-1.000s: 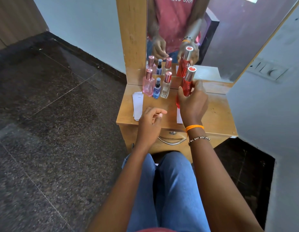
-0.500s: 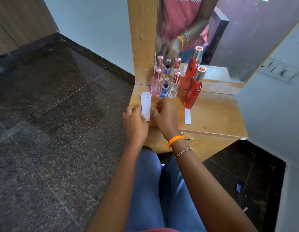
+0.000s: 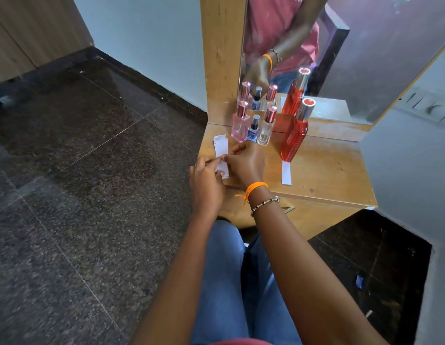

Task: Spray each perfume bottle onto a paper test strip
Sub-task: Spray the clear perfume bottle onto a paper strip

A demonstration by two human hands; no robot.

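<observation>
Four perfume bottles stand at the back of a small wooden table [image 3: 323, 175]: a pink bottle [image 3: 240, 125], a small blue bottle [image 3: 253, 131], a clear bottle [image 3: 265, 129] with a rose cap, and a tall red bottle [image 3: 295, 134] with a silver cap. A stack of white paper strips [image 3: 221, 146] lies at the table's left edge. My left hand [image 3: 206, 180] and my right hand [image 3: 246, 163] meet over the stack, fingertips pinching a strip. A single strip [image 3: 286, 173] lies in front of the red bottle.
A mirror [image 3: 328, 46] in a wooden frame rises behind the bottles and repeats them. A grey wall [image 3: 410, 158] closes the right side. Dark stone floor [image 3: 79, 170] spreads to the left. My knees in jeans are below the table's drawer.
My right hand let go of the red bottle, which now stands on the table, and moved left to the strip stack. My left hand moved forward to join it there.
</observation>
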